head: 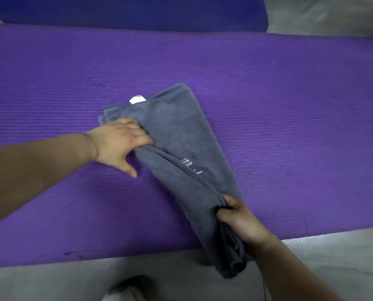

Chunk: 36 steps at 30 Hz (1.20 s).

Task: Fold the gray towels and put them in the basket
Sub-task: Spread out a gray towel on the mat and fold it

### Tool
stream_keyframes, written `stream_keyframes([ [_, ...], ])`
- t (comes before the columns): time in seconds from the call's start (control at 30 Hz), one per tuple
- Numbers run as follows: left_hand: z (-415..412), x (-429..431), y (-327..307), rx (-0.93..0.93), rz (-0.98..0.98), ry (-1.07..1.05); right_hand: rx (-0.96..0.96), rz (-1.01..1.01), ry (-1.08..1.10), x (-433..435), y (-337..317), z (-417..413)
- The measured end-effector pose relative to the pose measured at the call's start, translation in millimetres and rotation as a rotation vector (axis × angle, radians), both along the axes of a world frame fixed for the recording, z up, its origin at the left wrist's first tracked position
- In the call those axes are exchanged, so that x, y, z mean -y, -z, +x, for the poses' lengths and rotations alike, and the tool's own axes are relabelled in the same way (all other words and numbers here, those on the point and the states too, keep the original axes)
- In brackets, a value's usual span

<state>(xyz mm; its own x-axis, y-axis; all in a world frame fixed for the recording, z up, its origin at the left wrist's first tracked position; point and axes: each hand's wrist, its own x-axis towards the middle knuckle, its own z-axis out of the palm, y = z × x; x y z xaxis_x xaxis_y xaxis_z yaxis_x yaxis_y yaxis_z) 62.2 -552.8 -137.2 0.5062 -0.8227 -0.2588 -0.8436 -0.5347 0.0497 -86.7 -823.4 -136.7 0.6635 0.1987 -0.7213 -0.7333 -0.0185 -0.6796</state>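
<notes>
A gray towel (181, 135), folded into a long strip, lies slantwise on the purple mat (289, 105), its near end hanging over the mat's front edge. A small white label sticks out at its far end, and pale lettering shows near its middle. My left hand (118, 142) grips the towel's left edge near the far end, fingers curled into the folds and thumb spread on the mat. My right hand (237, 216) pinches the bunched layers near the towel's near end. No basket is in view.
A dark blue mat (138, 11) lies beyond the purple one. Gray floor (51, 281) runs along the near side, and a pale shoe tip (127, 290) shows at the bottom edge. Crumpled clear plastic (333, 16) sits at the far right.
</notes>
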Motion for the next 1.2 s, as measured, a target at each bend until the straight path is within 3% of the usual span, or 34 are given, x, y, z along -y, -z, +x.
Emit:
stream_keyframes([
  [0.07,14,1,-8,0.028,-0.009,0.013,-0.001,-0.024,0.016,8,2,-3],
  [0.27,65,37,-43,-0.109,0.301,-0.393,0.089,-0.213,-0.11,26,-6,-8],
  [0.4,88,86,-45,-0.065,0.169,-0.399,0.118,-0.398,-0.23,45,-6,-6],
  [0.57,87,131,-34,0.127,0.231,-0.316,0.153,-0.578,-0.193,57,4,-14],
  [0.8,73,127,-20,0.15,-0.194,-0.582,0.155,-0.829,-0.156,60,9,-22],
  [1.0,63,126,-14,0.003,-0.125,-0.668,0.138,-0.891,-0.316,55,-4,-18],
  [1.13,32,105,-8,-0.004,-0.541,-1.099,0.225,-0.876,-0.12,51,-4,-3],
  [1.2,19,92,7,-0.146,-0.73,-1.38,0.214,-0.841,-0.061,44,-3,8],
])
